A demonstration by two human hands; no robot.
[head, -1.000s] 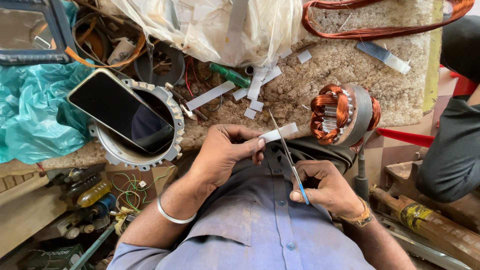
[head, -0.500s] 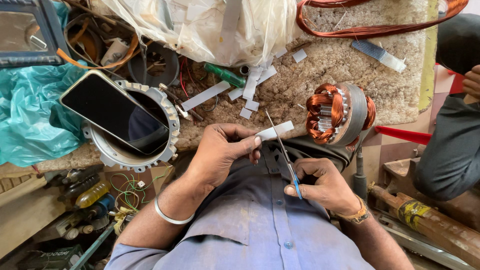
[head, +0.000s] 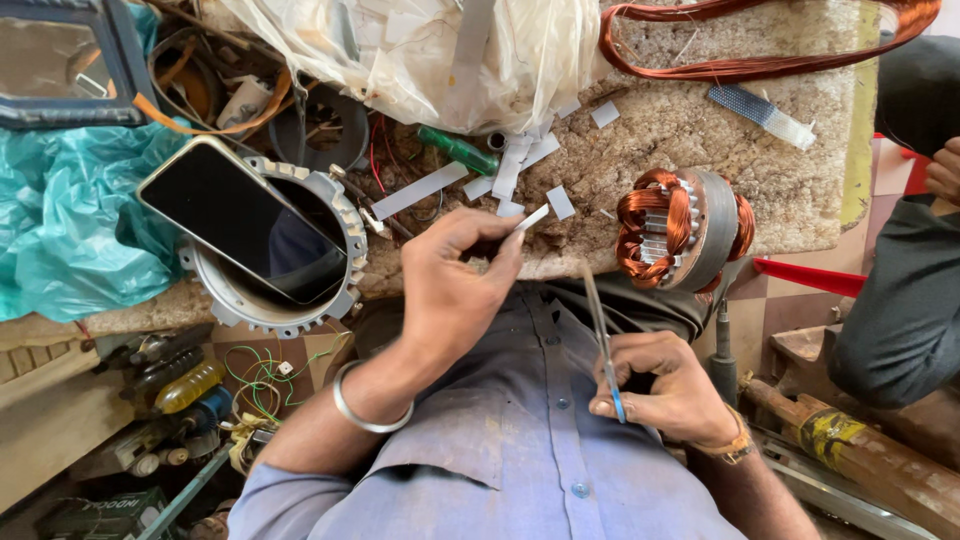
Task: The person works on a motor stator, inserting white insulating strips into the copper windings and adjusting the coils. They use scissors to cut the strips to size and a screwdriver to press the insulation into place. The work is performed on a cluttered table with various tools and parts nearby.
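Left hand: closed in a pinch on a white paper strip; the strip is now held up over the bench edge, clear of the scissors, where half a second ago it was laid against the blades; the strip looks shorter than a second ago, so a cut is judged to have just been made; a metal bangle is worn on the wrist.

Right hand: clenched around the blue handles of the scissors; the blades are drawn back toward the body, pointed up and apparently closed, well apart from the strip.

Bench: rough stone; cut white strips are scattered near the left hand; a stator with copper windings is set at the bench edge, just right of the held strip, its place unchanged; a green screwdriver lies beyond the strips.

Left of bench: a phone, screen dark, is rested across a toothed metal ring; teal plastic sheet beside it.

Far edge: a clear bag; a copper wire coil.

Right margin: another person's dark sleeve.
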